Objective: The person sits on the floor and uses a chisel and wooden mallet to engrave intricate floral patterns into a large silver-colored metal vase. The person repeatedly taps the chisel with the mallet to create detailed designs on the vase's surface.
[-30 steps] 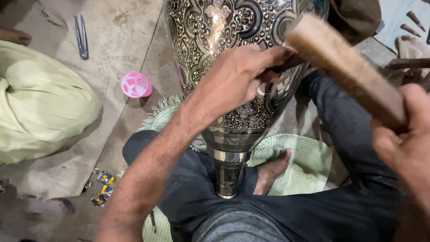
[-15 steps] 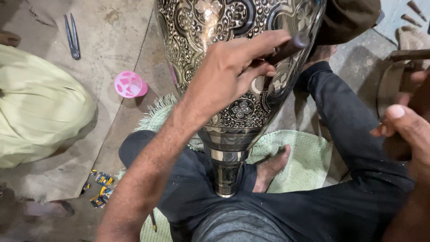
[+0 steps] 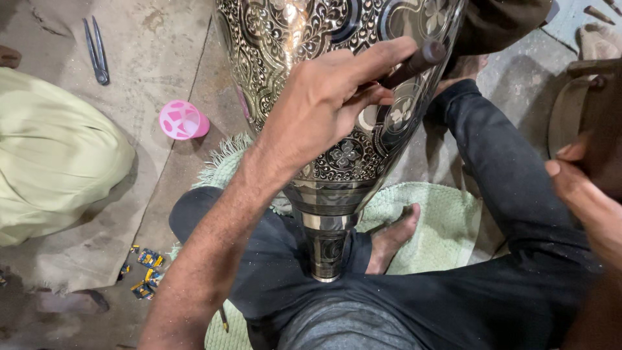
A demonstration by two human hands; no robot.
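Vase (image 3: 337, 97), a tall engraved metal one with floral panels, is lying across the seated person's lap, its narrow foot pointing toward their body and pinned between their dark-trousered legs so it cannot roll. The left hand (image 3: 330, 97) is resting on the curved belly of the vase, fingers clamped round a short dark chisel (image 3: 414, 63) whose tip is pressing against the pattern; bracing the palm on the metal seems to be steadying the tool. The right hand (image 3: 586, 194) is hovering off to the side at the frame edge, curled beside something brown and blurred, though I cannot tell whether that grip is closed on it. A pale green mat (image 3: 421, 220) is cushioning the person's bare foot (image 3: 392, 240) and the floor under the work. Nearby on the floor, a pink cup (image 3: 183, 120) and metal dividers (image 3: 97, 52) are lying within reach.
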